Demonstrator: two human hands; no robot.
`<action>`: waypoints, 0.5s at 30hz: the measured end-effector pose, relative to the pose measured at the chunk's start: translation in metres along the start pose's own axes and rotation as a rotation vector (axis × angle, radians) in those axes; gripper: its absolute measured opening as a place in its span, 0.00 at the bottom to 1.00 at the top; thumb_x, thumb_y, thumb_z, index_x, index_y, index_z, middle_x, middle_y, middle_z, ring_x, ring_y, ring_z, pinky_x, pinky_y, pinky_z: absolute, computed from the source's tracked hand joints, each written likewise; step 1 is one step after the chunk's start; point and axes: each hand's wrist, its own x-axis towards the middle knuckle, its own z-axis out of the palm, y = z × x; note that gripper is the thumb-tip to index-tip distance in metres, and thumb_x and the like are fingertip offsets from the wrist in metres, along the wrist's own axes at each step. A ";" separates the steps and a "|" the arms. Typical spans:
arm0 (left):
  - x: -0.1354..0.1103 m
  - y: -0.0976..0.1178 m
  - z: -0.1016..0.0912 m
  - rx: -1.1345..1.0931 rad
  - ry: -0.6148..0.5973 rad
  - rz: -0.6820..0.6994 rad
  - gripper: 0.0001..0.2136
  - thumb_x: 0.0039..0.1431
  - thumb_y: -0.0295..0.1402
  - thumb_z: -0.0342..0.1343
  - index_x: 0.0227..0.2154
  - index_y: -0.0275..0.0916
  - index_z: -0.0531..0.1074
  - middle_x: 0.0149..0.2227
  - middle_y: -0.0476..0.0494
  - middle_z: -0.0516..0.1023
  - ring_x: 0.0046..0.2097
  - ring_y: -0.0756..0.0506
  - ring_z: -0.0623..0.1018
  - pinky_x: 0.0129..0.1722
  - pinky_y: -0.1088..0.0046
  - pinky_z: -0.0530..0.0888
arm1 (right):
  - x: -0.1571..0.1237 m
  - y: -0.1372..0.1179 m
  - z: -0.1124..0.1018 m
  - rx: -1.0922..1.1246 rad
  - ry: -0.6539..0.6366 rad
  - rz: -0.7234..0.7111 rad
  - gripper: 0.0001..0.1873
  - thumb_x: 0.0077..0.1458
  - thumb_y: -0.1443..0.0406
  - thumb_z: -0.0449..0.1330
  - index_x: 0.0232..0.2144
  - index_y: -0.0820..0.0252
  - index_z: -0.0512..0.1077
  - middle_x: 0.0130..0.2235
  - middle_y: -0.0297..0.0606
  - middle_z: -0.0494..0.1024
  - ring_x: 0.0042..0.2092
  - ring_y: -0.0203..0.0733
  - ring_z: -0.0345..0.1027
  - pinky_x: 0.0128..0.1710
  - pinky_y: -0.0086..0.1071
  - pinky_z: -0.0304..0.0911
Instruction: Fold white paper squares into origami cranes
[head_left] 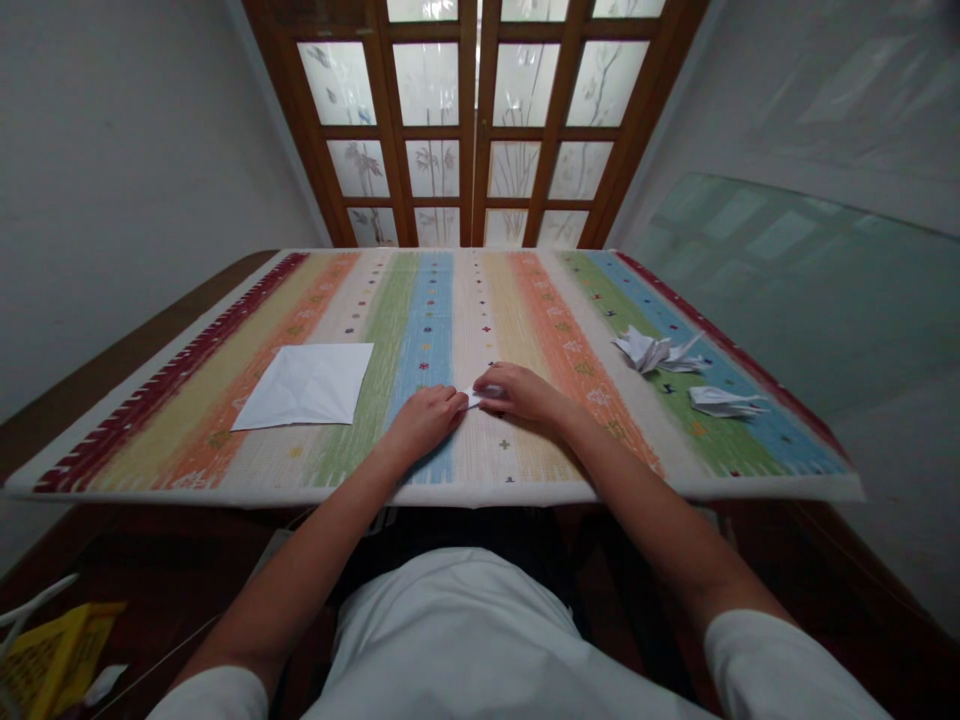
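A small piece of folded white paper (473, 398) lies between my hands on the striped tablecloth, mostly covered by my fingers. My left hand (429, 418) is closed on its left end, with the fingertips pressed together. From the other side, my right hand (521, 392) pinches the paper between thumb and fingers. To the left lies a flat, creased sheet of white paper (307, 385). Over on the right side of the table rest several folded white paper figures (649, 352), with another folded paper figure (724, 402) a little nearer to me.
A striped cloth (480, 290) covers the table, whose front edge runs just before my body. Wooden doors with glass panes (472, 130) stand beyond it. A glass panel (795, 290) leans at the right wall. On the floor at lower left is a yellow plastic basket (64, 655).
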 end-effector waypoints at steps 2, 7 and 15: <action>0.000 -0.001 0.001 -0.036 0.001 -0.020 0.09 0.74 0.29 0.54 0.41 0.37 0.80 0.39 0.37 0.80 0.43 0.40 0.79 0.46 0.63 0.74 | 0.001 0.000 0.001 0.006 0.000 -0.025 0.07 0.66 0.64 0.66 0.43 0.57 0.84 0.45 0.45 0.87 0.49 0.49 0.78 0.53 0.42 0.70; 0.001 -0.004 0.005 -0.150 0.064 -0.071 0.11 0.73 0.31 0.55 0.37 0.37 0.81 0.41 0.36 0.80 0.43 0.41 0.79 0.48 0.63 0.76 | 0.005 -0.002 0.001 0.021 0.007 -0.051 0.11 0.68 0.64 0.62 0.38 0.56 0.85 0.46 0.47 0.87 0.50 0.51 0.78 0.55 0.45 0.71; 0.008 -0.008 0.012 -0.203 0.076 -0.123 0.08 0.71 0.31 0.59 0.37 0.37 0.82 0.43 0.35 0.84 0.48 0.39 0.81 0.51 0.61 0.78 | 0.009 0.001 0.002 0.042 -0.039 -0.031 0.14 0.69 0.66 0.60 0.36 0.56 0.85 0.49 0.45 0.87 0.49 0.48 0.80 0.52 0.40 0.73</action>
